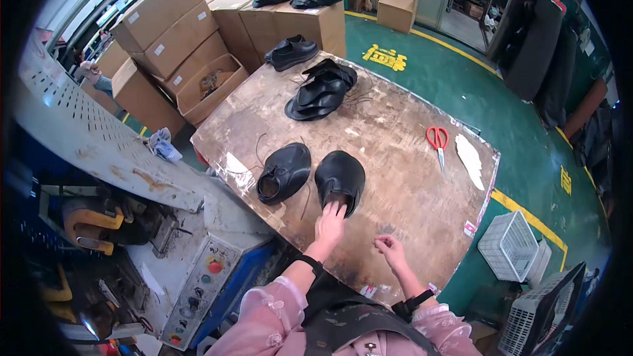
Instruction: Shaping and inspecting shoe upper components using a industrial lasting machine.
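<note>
Near the front edge of the worktable, a black leather shoe upper lies with its opening toward me. My left hand grips it at that opening, with the fingertips partly hidden inside. To the right, my right hand hovers over the table, its thumb and fingertips drawn together in a pinch. I cannot make out whether anything is between them. Left of the gripped upper sits a second black shoe upper with loose laces trailing from it.
Farther back are a pile of black uppers and a black shoe. Red-handled scissors and a white scrap lie right. A machine stands left, cardboard boxes behind it, a white crate on the floor right.
</note>
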### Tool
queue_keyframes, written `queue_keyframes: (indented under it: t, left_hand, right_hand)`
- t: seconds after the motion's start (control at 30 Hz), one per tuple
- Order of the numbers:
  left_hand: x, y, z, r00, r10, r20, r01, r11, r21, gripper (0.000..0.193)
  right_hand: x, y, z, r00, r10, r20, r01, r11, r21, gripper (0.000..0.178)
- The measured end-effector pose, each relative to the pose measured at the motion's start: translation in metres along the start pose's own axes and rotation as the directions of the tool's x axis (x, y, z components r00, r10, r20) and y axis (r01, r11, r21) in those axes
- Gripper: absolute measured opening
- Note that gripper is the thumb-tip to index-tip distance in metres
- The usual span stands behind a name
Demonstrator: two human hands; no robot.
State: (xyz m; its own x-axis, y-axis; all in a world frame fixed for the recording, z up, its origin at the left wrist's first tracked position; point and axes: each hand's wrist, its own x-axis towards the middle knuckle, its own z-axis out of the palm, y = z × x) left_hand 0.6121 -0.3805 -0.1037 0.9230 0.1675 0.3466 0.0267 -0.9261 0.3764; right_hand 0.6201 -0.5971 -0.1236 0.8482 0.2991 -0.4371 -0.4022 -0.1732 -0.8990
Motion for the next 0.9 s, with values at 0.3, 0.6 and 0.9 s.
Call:
queue_keyframes:
  t: [0.3,0.6,0.9]
  left_hand:
    - [0.024,-0.073,0.005,0.966,-0.124,0.227,0.050,0.950,0.307,0.019]
    - [0.112,-0.116,-0.068,0.858,-0.011,0.514,-0.165,0.941,0.297,0.045]
    - [0.385,-0.140,-0.021,0.972,0.235,-0.012,-0.230,0.935,-0.272,0.031]
  right_hand:
    - [0.069,0.008,0.009,0.999,-0.031,0.019,0.033,0.991,-0.129,0.021]
    - [0.140,-0.034,0.008,0.996,0.093,-0.009,-0.093,0.996,-0.014,0.018]
    - [0.282,-0.108,0.059,0.960,0.272,0.067,-0.272,0.843,0.465,0.040]
